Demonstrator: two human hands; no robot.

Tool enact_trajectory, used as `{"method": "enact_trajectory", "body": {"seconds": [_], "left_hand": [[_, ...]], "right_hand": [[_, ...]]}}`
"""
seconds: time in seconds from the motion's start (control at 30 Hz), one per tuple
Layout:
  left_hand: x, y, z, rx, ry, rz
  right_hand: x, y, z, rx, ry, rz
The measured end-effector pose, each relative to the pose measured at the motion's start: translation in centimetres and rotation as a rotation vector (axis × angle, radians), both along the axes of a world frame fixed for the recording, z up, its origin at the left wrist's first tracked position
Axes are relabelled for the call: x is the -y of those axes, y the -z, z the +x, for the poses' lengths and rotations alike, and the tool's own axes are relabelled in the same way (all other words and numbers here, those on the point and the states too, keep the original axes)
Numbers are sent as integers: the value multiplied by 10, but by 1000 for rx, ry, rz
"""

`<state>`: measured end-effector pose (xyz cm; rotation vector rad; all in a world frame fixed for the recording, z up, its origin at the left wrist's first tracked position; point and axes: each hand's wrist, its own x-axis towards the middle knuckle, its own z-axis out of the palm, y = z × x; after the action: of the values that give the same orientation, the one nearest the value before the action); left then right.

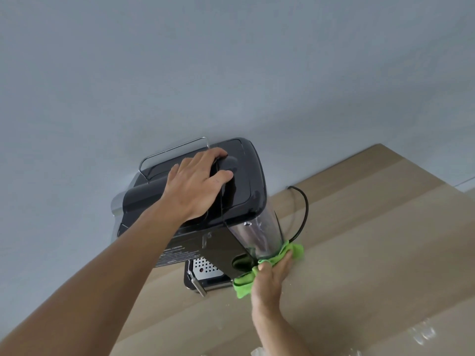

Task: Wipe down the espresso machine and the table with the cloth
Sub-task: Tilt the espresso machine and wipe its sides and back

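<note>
The espresso machine [246, 181] stands at the middle of the view on the wooden surface [372, 253], close to the grey wall [231, 73]. It is seen from above and behind, so its front is hidden. Its long axis runs from the lid at 12 o'clock down to the base at 6 o'clock. The clear water tank [257, 237] faces 4 o'clock. The perforated drip tray [207, 268] sticks out at 7 o'clock, and beside it is a metal rod I cannot identify. The print on the side panel is too blurred to read.

The left hand [195, 183] lies on the lid, fingers spread and nearly straight, gripping nothing. The right hand [270, 278] holds the green cloth [243, 286] between thumb and fingers. It presses the cloth to the foot of the tank, where machine and surface meet, and covers the cloth's middle. The black power cord [304, 209] loops at 3 o'clock of the machine. Pale shapes at the bottom edge are cut off.
</note>
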<state>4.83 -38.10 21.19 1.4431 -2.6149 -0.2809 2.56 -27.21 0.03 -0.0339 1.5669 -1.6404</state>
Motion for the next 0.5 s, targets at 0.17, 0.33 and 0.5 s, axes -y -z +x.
{"method": "enact_trajectory", "body": {"seconds": [0.17,0.33,0.5], "left_hand": [[1,0,0,5,10,-4],[1,0,1,-4,13,5],[-1,0,0,5,21,2]], "right_hand": [[11,-12,16,211,98,23],[7,-18,11,460,95,45],[9,-13,-1,496,109,117]]}}
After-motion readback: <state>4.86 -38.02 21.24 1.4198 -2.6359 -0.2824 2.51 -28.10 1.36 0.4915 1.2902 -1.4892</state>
